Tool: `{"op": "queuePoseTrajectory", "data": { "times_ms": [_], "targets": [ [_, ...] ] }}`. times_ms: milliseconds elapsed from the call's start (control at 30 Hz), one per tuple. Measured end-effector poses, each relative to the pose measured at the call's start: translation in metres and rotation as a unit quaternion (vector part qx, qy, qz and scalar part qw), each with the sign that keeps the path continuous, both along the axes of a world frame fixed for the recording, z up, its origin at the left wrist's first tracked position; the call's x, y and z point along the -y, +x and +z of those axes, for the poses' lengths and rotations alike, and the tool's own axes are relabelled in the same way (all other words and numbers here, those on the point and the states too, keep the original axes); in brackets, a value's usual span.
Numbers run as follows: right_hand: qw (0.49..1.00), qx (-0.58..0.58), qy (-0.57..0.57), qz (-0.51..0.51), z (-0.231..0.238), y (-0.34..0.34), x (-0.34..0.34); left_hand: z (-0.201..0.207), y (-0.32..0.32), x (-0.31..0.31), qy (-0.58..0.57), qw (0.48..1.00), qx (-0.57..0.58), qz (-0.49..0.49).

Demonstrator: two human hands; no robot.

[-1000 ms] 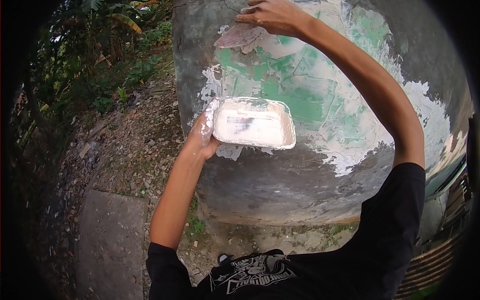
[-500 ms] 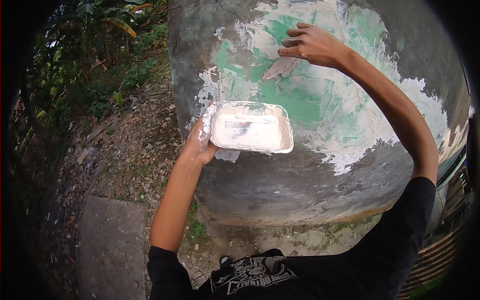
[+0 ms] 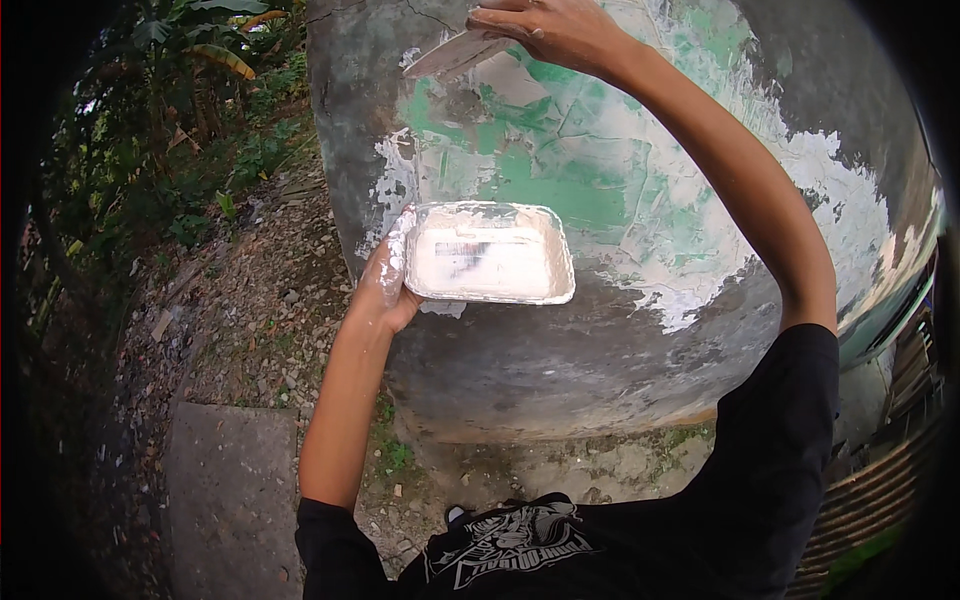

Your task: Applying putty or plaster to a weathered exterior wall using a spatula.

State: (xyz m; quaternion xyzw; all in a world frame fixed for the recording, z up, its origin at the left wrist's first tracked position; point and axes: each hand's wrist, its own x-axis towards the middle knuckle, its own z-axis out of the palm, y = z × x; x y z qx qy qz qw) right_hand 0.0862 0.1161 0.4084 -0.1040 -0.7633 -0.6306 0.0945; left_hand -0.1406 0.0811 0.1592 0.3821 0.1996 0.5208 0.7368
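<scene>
My left hand [image 3: 392,275] grips the left end of a clear plastic tub [image 3: 568,262], whose inside is coated with white putty [image 3: 490,272]. White smears cover the back of that hand. Up at the top of the view, my right hand [image 3: 545,30] is closed on a putty knife [image 3: 455,55]; its broad, putty-coated blade points left against the wall, and its handle is hidden in my fingers. Before me the grey wall [image 3: 540,370] carries a green painted patch [image 3: 585,185] partly covered with rough whitish putty [image 3: 690,270].
Left of the wall, rubble-strewn ground [image 3: 255,300] runs back to dense plants [image 3: 200,110]. A flat concrete slab [image 3: 230,490] lies at lower left. Corrugated sheets [image 3: 880,500] stand at lower right. A crack [image 3: 425,15] marks the upper wall.
My right hand has swept up and left across the wall with the putty knife. The tub and my left hand appear slightly further left in the view.
</scene>
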Motion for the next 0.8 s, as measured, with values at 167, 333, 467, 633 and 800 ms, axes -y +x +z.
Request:
{"op": "queuePoseTrajectory", "data": {
  "times_ms": [167,333,467,633,800],
  "targets": [
    [0.979,0.011,-0.098,-0.177,0.013,0.028,0.053,-0.006,0.003,-0.005,-0.004,1.000,0.002,-0.011],
    [0.964,0.091,-0.071,-0.239,0.016,0.062,0.044,-0.008,0.004,-0.007,-0.006,1.000,0.001,-0.018],
    [0.975,0.086,-0.085,-0.187,0.012,0.058,0.019,-0.012,0.002,-0.009,-0.013,0.999,0.020,-0.036],
    [0.989,0.100,-0.039,-0.105,0.020,0.015,-0.018,-0.019,-0.007,-0.011,-0.025,1.000,0.009,-0.014],
    [0.998,0.037,-0.014,-0.050,0.028,-0.008,-0.017,-0.020,-0.010,-0.006,-0.015,1.000,0.020,-0.007]
  ]
}}
